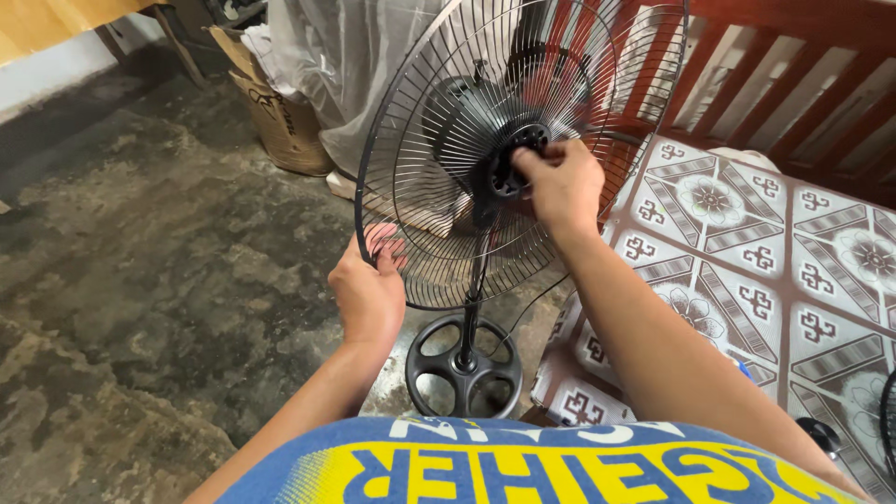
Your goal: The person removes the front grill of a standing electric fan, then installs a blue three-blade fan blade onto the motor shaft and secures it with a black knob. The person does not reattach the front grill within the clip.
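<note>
two hands on fan | left hand (367,294) grips grille rim (366,177) | right hand (560,182) pinches hub (511,161) | bare floor (140,233) leftward

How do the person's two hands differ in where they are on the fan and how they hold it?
The left hand grips the outer rim of the wire guard at its lower left, fingers curled through the wires; the right hand sits at the guard's centre, fingertips pinching the black hub. The left hand is lower and nearer the camera; the right hand is higher and reaches farther. Both are bare and touch the same pedestal fan.
</note>
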